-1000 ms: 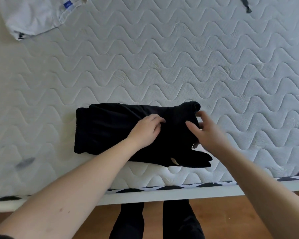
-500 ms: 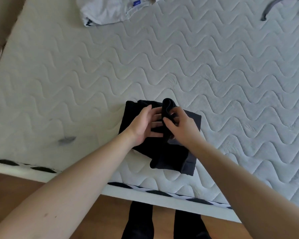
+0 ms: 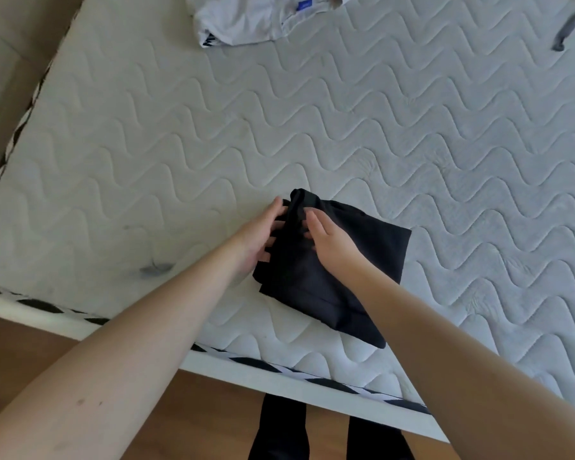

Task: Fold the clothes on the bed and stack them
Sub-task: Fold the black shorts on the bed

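A black garment (image 3: pixel 362 254), folded into a compact square, lies on the white quilted mattress (image 3: pixel 346 111) close to its front edge. A raised ridge of the cloth stands at its far left corner, between my two hands. My left hand (image 3: pixel 258 239) is at the garment's left edge, its fingers straight, with their tips hidden under the cloth. On top of the garment rests my right hand (image 3: pixel 331 245), whose fingers curl into the ridge of fabric.
A crumpled white garment (image 3: pixel 246 21) with a blue label lies at the far edge of the mattress. A grey strap (image 3: pixel 565 31) shows at the top right. A dark smudge (image 3: pixel 153 268) marks the mattress front left. Wooden floor and my black-clad legs (image 3: pixel 329 433) are below.
The long black garment has been folded over from the right into a smaller square. Both hands came together at its left end. The view has swung to the left.
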`<control>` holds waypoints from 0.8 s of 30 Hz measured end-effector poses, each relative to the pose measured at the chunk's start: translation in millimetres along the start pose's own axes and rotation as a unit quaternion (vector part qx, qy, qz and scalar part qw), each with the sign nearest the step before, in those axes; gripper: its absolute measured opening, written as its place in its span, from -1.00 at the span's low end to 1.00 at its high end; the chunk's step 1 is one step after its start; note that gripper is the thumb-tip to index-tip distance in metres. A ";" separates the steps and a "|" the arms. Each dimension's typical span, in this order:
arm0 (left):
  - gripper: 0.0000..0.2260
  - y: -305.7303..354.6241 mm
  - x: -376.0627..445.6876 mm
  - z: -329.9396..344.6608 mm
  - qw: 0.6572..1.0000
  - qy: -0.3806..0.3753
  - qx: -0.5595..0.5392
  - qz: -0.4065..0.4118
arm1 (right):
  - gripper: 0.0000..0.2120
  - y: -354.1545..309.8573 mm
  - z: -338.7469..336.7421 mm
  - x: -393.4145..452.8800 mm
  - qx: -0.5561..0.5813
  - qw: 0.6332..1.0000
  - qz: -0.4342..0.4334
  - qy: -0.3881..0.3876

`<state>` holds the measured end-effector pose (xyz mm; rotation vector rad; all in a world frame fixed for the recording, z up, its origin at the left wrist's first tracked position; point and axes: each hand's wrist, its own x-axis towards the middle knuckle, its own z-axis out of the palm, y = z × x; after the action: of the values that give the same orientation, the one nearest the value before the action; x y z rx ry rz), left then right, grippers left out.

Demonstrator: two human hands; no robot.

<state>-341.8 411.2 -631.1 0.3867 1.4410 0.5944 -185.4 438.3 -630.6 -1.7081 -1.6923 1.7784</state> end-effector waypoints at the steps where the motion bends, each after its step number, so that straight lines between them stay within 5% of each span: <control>1: -0.56 0.4 1.3 0.7 0.999 0.010 0.035 0.003 | -0.58 2.7 -2.5 -0.7 -0.006 1.000 0.000 -0.013; 4: -0.66 -5.1 12.6 5.9 0.989 0.059 0.126 0.039 | -0.63 14.1 -13.8 -7.3 -0.013 1.000 -0.018 -0.018; 9: -0.81 -12.0 23.3 15.4 0.964 0.148 0.206 0.080 | -0.76 42.6 -50.3 -22.0 -0.016 0.987 -0.005 0.163; 12: -0.81 -11.9 21.5 10.0 0.952 0.184 0.229 0.091 | -0.65 64.8 -77.1 -23.8 -0.051 0.975 0.044 0.210; 15: -0.83 -11.9 22.9 -3.4 0.931 0.219 0.273 0.105 | -0.41 82.3 -95.8 -20.5 -0.079 0.971 0.110 0.195; 18: -0.78 -10.8 30.6 -11.3 0.914 0.231 0.318 0.103 | -0.29 91.1 -100.9 -15.3 0.043 0.974 0.161 0.154; 24: -0.74 -2.7 40.1 3.9 0.966 0.215 0.143 0.004 | -0.57 96.0 -107.8 -2.1 0.113 0.968 0.181 0.132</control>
<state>-336.6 433.2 -664.6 0.5103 1.9542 0.4944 -49.6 465.8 -671.2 -2.1333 -1.0795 1.6991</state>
